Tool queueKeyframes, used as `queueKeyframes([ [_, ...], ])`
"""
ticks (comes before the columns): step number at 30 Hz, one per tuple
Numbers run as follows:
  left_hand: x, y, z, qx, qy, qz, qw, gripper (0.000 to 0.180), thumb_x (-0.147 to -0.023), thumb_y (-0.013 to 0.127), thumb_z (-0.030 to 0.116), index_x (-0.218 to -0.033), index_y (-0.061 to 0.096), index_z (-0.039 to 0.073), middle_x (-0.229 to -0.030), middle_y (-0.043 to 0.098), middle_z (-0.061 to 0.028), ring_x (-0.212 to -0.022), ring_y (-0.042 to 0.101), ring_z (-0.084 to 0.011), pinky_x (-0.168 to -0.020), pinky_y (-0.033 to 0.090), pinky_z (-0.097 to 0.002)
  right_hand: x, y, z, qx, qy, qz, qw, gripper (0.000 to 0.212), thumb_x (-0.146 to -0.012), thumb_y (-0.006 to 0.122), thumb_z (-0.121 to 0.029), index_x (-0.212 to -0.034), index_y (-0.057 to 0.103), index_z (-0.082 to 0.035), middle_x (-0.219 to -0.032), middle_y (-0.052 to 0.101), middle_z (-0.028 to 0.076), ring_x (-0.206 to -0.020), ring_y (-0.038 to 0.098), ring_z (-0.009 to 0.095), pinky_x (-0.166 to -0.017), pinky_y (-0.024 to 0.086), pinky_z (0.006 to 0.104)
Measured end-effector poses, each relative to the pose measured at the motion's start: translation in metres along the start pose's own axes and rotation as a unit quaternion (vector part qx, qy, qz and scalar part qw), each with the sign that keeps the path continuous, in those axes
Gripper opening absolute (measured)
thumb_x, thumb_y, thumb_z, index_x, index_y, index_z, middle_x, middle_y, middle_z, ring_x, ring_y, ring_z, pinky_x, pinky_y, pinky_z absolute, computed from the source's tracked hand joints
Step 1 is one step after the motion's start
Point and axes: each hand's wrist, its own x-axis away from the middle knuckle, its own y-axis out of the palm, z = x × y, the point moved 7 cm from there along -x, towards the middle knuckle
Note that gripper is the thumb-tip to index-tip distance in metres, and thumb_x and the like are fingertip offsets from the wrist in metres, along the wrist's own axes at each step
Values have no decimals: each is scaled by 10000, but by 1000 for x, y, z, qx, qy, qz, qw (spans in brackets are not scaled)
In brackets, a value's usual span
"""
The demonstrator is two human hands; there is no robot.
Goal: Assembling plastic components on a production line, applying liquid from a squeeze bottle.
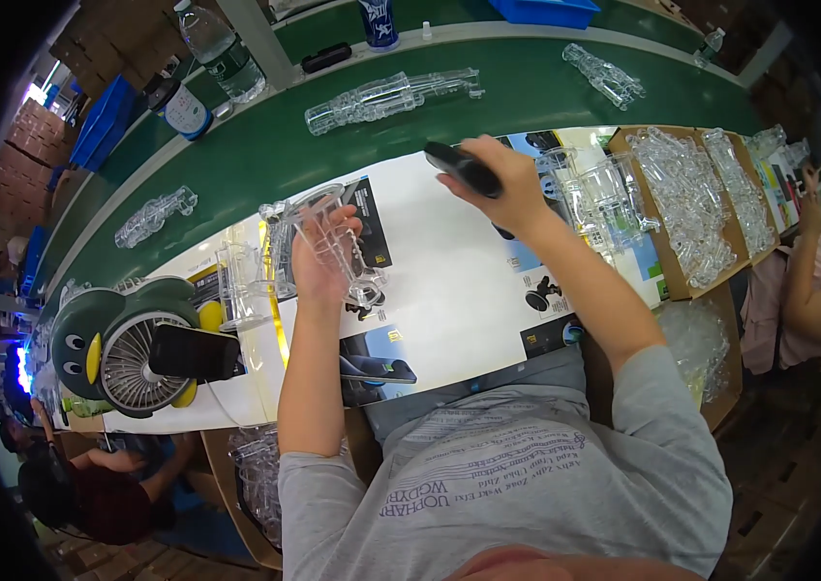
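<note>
Clear plastic piece (pixel 341 242) held in left hand (pixel 317 274), fingers curled round it, right of penguin fan (pixel 124 356). Black gadget (pixel 466 169) gripped in right hand (pixel 515 186), way farther right of fan. Dark slab (pixel 194 351) parked by fan.

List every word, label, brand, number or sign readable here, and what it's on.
I won't copy wording; print locations only:
Gray T-shirt: purple lettering, partly legible.
Dark-capped bottle: pale label, too small.
Clear bottle: green label, too blurred.
Blue container: white marking, unreadable.
White sheet: printed panels, captions too small.
Black handheld tool: none visible.
</note>
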Motion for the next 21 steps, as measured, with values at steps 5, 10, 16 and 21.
queueKeyframes([
  [5,0,6,-5,-26,-14,-60,998,407,-872,484,378,-1061,496,18,-921,614,-132,-800,587,-210,-812,443,-348,-21,36,7,258,-210,-95,938,527,-600,693,-171,-1101,544,-243,-720,454,36,-622,526,191,-526,431,310],
  [10,3,7,-5,-52,-19,-36,998,404,-878,473,383,-1056,496,21,-909,610,-116,-781,583,-197,-794,451,-346,-6,58,28,368,-266,-224,863,575,-611,679,-194,-1151,516,-307,-849,501,31,-717,534,183,-546,434,273],
  [16,4,15,-3,22,-29,-72,997,351,-899,448,326,-1079,491,27,-978,605,-129,-851,583,-209,-814,457,-353,2,45,33,400,-161,-304,849,593,-597,668,-137,-1158,517,-258,-915,503,61,-767,548,213,-569,454,299],
  [21,9,21,-9,62,-44,-93,993,387,-886,482,279,-1172,416,26,-1050,553,-160,-937,551,-236,-855,445,-381,3,46,-11,116,3,-274,955,458,-771,593,-360,-1150,511,-117,-969,560,109,-891,559,267,-762,458,355],
])
